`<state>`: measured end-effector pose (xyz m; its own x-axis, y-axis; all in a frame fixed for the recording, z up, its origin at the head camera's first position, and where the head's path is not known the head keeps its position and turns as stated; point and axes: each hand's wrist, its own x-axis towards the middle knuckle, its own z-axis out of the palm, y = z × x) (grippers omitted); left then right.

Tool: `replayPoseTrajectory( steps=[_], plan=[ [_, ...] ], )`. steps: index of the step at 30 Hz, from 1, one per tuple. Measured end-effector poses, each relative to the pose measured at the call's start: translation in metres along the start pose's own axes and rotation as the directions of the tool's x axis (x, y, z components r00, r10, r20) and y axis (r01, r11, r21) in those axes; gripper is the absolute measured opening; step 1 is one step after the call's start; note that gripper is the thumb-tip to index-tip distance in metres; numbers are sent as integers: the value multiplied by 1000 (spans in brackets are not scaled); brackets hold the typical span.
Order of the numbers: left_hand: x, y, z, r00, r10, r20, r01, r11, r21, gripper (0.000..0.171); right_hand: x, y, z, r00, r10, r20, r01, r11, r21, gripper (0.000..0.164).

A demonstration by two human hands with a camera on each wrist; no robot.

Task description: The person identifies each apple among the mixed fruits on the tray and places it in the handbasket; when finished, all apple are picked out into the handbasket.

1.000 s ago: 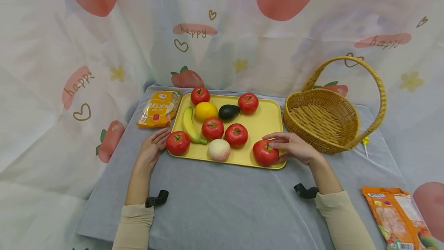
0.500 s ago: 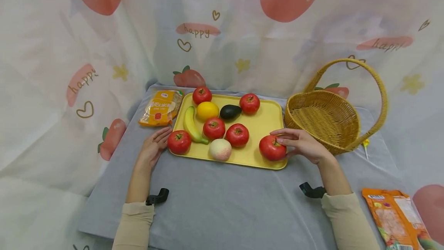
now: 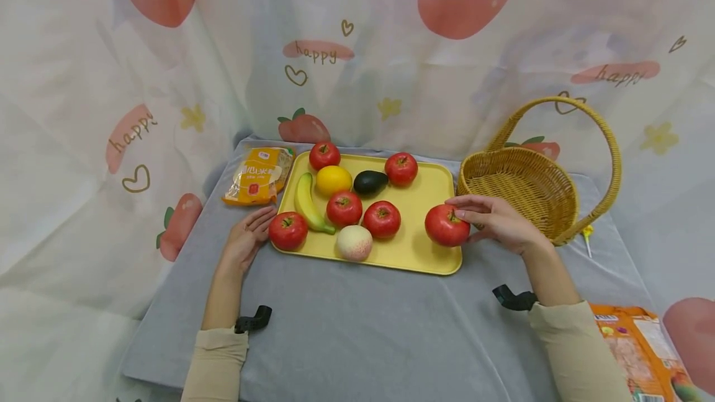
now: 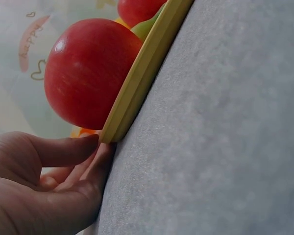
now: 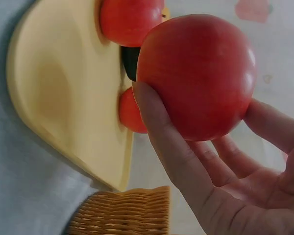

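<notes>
My right hand (image 3: 497, 223) grips a red apple (image 3: 447, 226) between thumb and fingers. In the right wrist view this apple (image 5: 198, 76) is lifted off the yellow tray (image 5: 39, 58), which shows a shadow below. At the tray's left edge rests my left hand (image 3: 249, 237), its fingers fairly straight. The left wrist view has the thumb tip of this hand (image 4: 49, 171) right at the tray rim (image 4: 132, 103), below another apple (image 4: 90, 73). Also on the tray lie several more apples (image 3: 382, 219), a banana (image 3: 307, 200), a lemon (image 3: 333, 180), an avocado (image 3: 370, 183) and a peach (image 3: 354, 243).
A wicker basket (image 3: 516, 188) with a tall handle stands to the right of the tray, close beyond my right hand. Left of the tray lies an orange snack packet (image 3: 257, 175). Another orange packet (image 3: 642, 352) sits at front right, partly behind my sleeve. A yellow lollipop (image 3: 587, 236) lies by the basket.
The right hand has raised the apple off the tray's front right corner and carried it to the right and away from me. The left hand has stayed at the tray's edge.
</notes>
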<state>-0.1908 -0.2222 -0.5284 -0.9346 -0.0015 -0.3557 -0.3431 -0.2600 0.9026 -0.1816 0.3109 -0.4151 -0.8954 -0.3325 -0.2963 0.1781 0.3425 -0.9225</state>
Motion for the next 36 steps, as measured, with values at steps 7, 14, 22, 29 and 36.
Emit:
replayPoseTrajectory(
  steps=[7,14,22,29,36],
  plan=[
    [-1,-1,1,1000,5,7,-5,1000,3,66,-5,-15,-14,999,-15,-36,15,1000,5,55],
    [2,-2,0,1000,15,14,-15,1000,-12,70,-11,-29,-34,996,-26,-90,33,997,75,53],
    [0,-1,-1,1000,-7,-11,7,1000,2,67,-5,-39,-50,992,9,-127,20,974,224,44],
    [2,1,0,1000,-11,-19,11,1000,5,67,0,-48,-59,993,6,-119,32,948,317,36],
    [2,0,0,1000,1,-6,-2,1000,-4,67,8,-51,-69,994,52,-101,-12,934,357,32]
  ],
)
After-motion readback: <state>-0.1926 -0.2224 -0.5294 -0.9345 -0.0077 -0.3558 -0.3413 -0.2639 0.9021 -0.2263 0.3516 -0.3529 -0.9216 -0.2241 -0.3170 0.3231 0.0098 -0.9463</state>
